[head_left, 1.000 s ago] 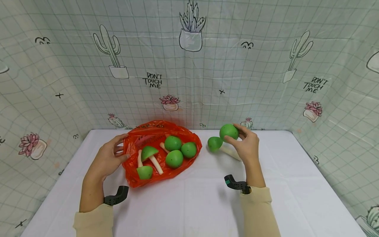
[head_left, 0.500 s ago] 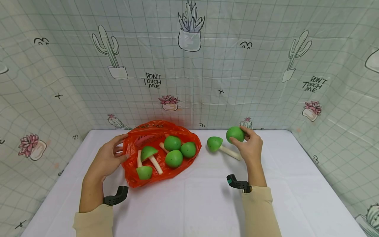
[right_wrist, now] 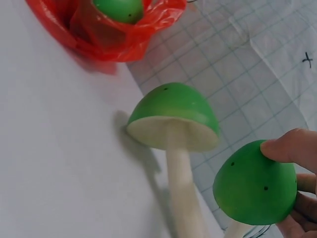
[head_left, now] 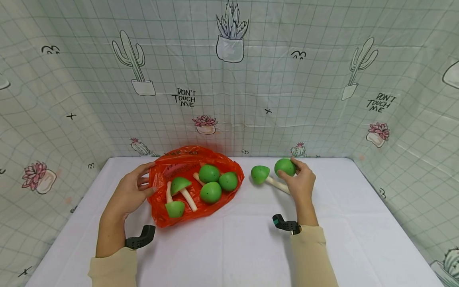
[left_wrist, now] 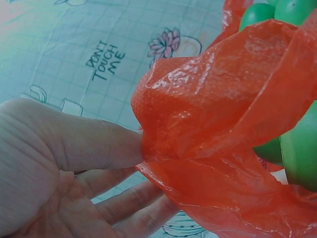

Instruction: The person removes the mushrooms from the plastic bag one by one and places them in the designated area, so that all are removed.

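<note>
My left hand (head_left: 130, 190) pinches the left edge of a red plastic bag (head_left: 157, 213), whose mouth gapes toward me. In the left wrist view, thumb and fingers hold the bag's film. Several toy mushrooms with green caps and white stems lie inside, among them one mushroom (head_left: 181, 184) near the middle. Right of the bag, my right hand (head_left: 303, 181) grips another toy mushroom (right_wrist: 255, 186) by its dark-speckled green cap; in the right wrist view a bit of its pale stem shows below. A further mushroom (head_left: 260, 174) lies on the table just left of that hand.
A white cloth covers the table (head_left: 229, 251). Behind and at both sides hangs a checked curtain (head_left: 272, 79) printed with cacti and words. Black wrist cameras (head_left: 141, 237) are strapped to both forearms.
My right hand, with the green-capped mushroom, has moved a little right and then down, away from the lying mushroom. My left hand and the bag stay where they were.
</note>
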`<action>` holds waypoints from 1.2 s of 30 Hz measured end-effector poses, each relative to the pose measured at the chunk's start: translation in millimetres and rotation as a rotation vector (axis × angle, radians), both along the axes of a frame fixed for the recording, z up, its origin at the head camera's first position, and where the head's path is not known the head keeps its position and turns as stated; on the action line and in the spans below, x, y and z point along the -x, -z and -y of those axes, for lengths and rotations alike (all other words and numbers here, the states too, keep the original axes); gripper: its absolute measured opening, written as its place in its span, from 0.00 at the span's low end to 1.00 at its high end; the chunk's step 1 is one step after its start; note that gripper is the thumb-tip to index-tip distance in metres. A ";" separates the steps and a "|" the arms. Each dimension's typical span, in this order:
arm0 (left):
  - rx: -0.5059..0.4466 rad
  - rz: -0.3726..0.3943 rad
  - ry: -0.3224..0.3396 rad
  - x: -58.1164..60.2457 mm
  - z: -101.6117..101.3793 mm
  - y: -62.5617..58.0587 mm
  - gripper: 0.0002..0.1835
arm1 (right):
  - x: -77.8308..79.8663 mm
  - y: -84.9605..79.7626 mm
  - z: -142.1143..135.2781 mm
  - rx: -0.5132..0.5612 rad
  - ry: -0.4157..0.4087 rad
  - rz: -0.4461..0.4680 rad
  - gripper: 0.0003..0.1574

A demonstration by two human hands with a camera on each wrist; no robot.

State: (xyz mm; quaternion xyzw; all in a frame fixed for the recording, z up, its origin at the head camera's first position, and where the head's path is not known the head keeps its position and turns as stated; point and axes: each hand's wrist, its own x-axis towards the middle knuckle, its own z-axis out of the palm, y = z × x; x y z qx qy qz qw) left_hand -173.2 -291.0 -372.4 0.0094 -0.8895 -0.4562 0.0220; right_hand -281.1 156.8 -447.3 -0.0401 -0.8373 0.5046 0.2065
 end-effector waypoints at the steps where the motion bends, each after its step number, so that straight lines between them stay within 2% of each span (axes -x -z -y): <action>1: -0.001 0.000 0.001 -0.1 0.1 0.0 0.40 | 1.0 2.5 -0.1 0.000 0.003 0.003 0.40; 9: -0.005 -0.007 0.006 -1.1 0.2 -0.6 0.40 | 4.6 15.4 3.5 0.019 0.018 -0.006 0.39; 21: -0.014 0.005 0.010 -1.9 0.5 0.8 0.40 | 6.5 30.2 6.6 -0.010 0.014 -0.003 0.41; 26: -0.010 -0.003 0.017 -2.5 0.1 -0.4 0.40 | 7.7 33.0 7.9 -0.017 0.017 0.018 0.41; 36: -0.015 -0.003 0.013 -1.9 0.2 -0.7 0.40 | 11.1 33.6 10.4 -0.050 0.024 -0.020 0.40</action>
